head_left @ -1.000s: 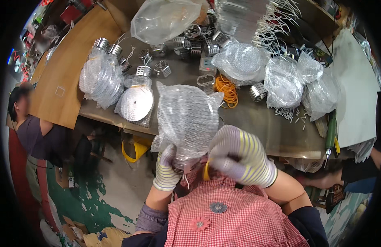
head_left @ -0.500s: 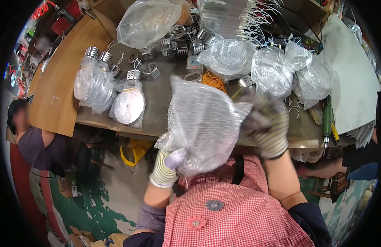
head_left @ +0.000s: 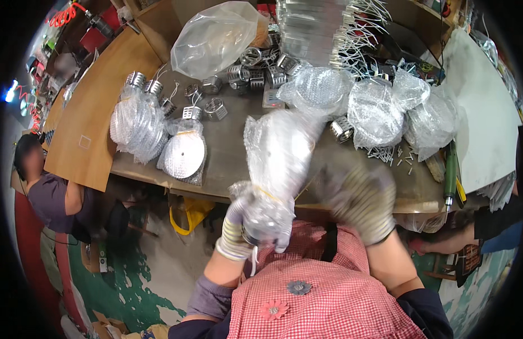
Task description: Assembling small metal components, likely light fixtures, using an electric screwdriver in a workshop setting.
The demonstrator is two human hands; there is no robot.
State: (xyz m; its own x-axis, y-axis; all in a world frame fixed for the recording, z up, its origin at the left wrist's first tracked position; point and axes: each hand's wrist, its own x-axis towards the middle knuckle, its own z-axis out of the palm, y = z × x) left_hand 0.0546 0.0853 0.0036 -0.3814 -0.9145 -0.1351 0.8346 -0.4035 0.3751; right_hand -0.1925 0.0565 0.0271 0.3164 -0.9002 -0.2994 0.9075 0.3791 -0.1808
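Note:
My left hand [head_left: 236, 231] is closed round the narrow neck of a bubble-wrapped package [head_left: 281, 150]. The wide upper part of the package is smeared by motion, and a white wire hangs below the hand. A thin yellow rubber band [head_left: 267, 195] crosses the neck, and a strand of it runs toward my right hand [head_left: 363, 198]. That hand is beside the package, its striped glove blurred, the fingers drawn in toward the strand. A similar wrapped piece [head_left: 183, 153] with a white disc and a slotted metal collar lies on the table at left.
More bubble-wrapped pieces [head_left: 138, 127] lie at left, others [head_left: 377, 113] at right. Slotted metal collars [head_left: 215, 109] and a clear plastic bag [head_left: 213, 39] stand farther back. Small white pins [head_left: 385, 153] are scattered near a green screwdriver [head_left: 450, 175]. Another person [head_left: 52, 198] sits at far left.
The package has narrowed, its loose wrap gathered at the neck, and the rubber band now crosses it there. My right hand has come down toward me from the table; my left hand has shifted slightly right.

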